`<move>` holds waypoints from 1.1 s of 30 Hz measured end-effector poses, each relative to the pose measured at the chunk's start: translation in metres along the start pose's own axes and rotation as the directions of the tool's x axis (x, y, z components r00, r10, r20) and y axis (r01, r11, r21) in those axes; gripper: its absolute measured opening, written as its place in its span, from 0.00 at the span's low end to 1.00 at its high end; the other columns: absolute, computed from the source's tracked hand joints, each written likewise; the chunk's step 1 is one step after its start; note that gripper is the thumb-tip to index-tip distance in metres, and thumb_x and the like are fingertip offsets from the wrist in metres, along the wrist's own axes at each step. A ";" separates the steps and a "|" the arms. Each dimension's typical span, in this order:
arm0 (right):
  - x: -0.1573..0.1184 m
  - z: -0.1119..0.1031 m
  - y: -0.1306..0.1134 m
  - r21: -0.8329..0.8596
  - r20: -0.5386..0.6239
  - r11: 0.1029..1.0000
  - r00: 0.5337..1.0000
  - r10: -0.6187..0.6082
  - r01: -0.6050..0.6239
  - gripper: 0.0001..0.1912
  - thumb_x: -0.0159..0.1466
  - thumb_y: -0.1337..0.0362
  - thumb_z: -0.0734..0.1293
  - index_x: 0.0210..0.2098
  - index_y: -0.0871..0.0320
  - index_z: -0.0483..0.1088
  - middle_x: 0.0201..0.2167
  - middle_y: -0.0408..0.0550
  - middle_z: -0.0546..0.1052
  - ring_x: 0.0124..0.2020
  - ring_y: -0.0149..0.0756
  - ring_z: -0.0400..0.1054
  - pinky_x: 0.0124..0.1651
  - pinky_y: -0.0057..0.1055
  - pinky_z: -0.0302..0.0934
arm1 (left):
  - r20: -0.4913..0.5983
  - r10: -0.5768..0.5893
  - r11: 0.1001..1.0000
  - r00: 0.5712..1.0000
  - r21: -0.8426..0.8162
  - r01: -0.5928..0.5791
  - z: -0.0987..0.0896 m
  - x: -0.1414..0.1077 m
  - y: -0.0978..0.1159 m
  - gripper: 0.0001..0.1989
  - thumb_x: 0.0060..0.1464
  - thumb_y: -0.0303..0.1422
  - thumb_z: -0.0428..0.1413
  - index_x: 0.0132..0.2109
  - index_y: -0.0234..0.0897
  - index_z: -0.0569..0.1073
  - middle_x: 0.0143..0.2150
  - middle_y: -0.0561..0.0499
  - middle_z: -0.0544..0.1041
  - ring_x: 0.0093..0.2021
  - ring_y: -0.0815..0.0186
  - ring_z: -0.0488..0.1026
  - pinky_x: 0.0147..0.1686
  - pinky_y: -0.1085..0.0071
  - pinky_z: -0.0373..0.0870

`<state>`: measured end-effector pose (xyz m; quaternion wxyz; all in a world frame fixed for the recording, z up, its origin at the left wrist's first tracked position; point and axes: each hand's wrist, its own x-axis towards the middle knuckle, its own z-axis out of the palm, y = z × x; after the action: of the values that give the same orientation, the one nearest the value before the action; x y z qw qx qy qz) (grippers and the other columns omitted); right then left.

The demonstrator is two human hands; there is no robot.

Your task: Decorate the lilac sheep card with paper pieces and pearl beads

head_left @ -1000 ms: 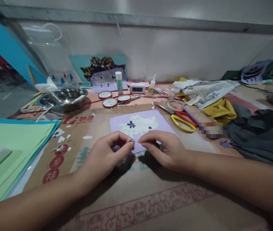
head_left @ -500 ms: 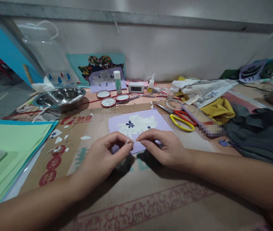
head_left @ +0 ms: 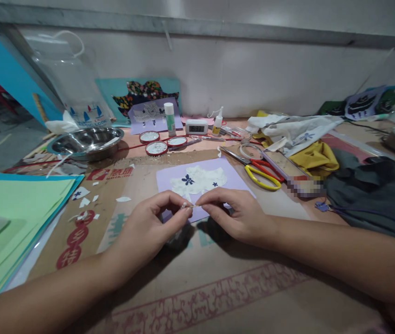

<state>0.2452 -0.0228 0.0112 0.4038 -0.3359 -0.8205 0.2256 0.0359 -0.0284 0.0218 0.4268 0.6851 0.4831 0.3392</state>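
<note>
My left hand (head_left: pixel 159 215) pinches a tiny white piece (head_left: pixel 184 205) between thumb and forefinger; its kind is too small to tell. Closed in a pinch just opposite, my right hand (head_left: pixel 234 213) has its fingertips almost touching the left ones. A thin pale strip (head_left: pixel 194 206) runs between the two pinches. Behind the fingers lies a purple sheet (head_left: pixel 164 174), partly covered by my hands. On it is a white cloth-like cutout (head_left: pixel 204 178) with a dark blue flower (head_left: pixel 188 180) and a smaller one.
Yellow- and red-handled scissors (head_left: pixel 263 178) lie right of the sheet, beside a phone (head_left: pixel 293 176). White scraps (head_left: pixel 124 199) dot the cardboard at left. Farther back are red-rimmed dishes (head_left: pixel 156 148), a glue stick (head_left: pixel 170 119), a small bottle (head_left: pixel 218 123) and a steel bowl (head_left: pixel 86 143).
My right fingertips have shifted very slightly left, closer to the left hand. The left hand keeps its pinch in nearly the same place.
</note>
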 end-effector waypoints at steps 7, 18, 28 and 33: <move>-0.001 -0.001 0.000 -0.006 0.005 1.000 1.000 0.019 -0.019 0.07 0.67 0.69 0.64 0.40 0.59 0.75 0.34 0.45 0.82 0.29 0.29 0.73 0.33 0.23 0.65 | -0.001 0.003 1.000 1.000 0.010 -0.003 0.000 0.000 0.000 0.08 0.56 0.39 0.58 0.34 0.40 0.77 0.29 0.53 0.78 0.29 0.66 0.73 0.29 0.71 0.68; -0.001 0.000 0.001 -0.009 -0.011 0.999 0.999 -0.037 0.037 0.07 0.67 0.71 0.64 0.39 0.61 0.75 0.34 0.46 0.82 0.31 0.28 0.74 0.34 0.21 0.65 | -0.005 0.009 1.000 1.000 0.020 -0.009 -0.001 -0.001 -0.002 0.09 0.56 0.39 0.59 0.34 0.39 0.77 0.30 0.53 0.78 0.29 0.67 0.74 0.29 0.73 0.68; -0.001 0.000 0.001 -0.020 -0.011 0.999 0.999 -0.031 0.031 0.07 0.67 0.71 0.64 0.40 0.61 0.75 0.33 0.46 0.81 0.29 0.28 0.73 0.33 0.22 0.65 | -0.013 0.020 1.000 1.000 0.002 -0.020 0.000 0.000 -0.001 0.08 0.55 0.38 0.59 0.33 0.39 0.77 0.29 0.53 0.78 0.29 0.66 0.74 0.29 0.72 0.69; -0.001 0.000 0.002 -0.024 -0.009 0.999 0.999 -0.032 0.032 0.07 0.67 0.71 0.64 0.40 0.60 0.75 0.33 0.46 0.82 0.29 0.28 0.73 0.33 0.22 0.65 | -0.027 0.034 0.999 0.999 0.012 -0.034 0.001 0.001 -0.002 0.07 0.54 0.37 0.59 0.33 0.40 0.77 0.29 0.53 0.78 0.29 0.66 0.74 0.29 0.72 0.69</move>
<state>0.2459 -0.0221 0.0096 0.4072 -0.3287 -0.8265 0.2077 0.0363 -0.0271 0.0197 0.4103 0.6911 0.4790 0.3529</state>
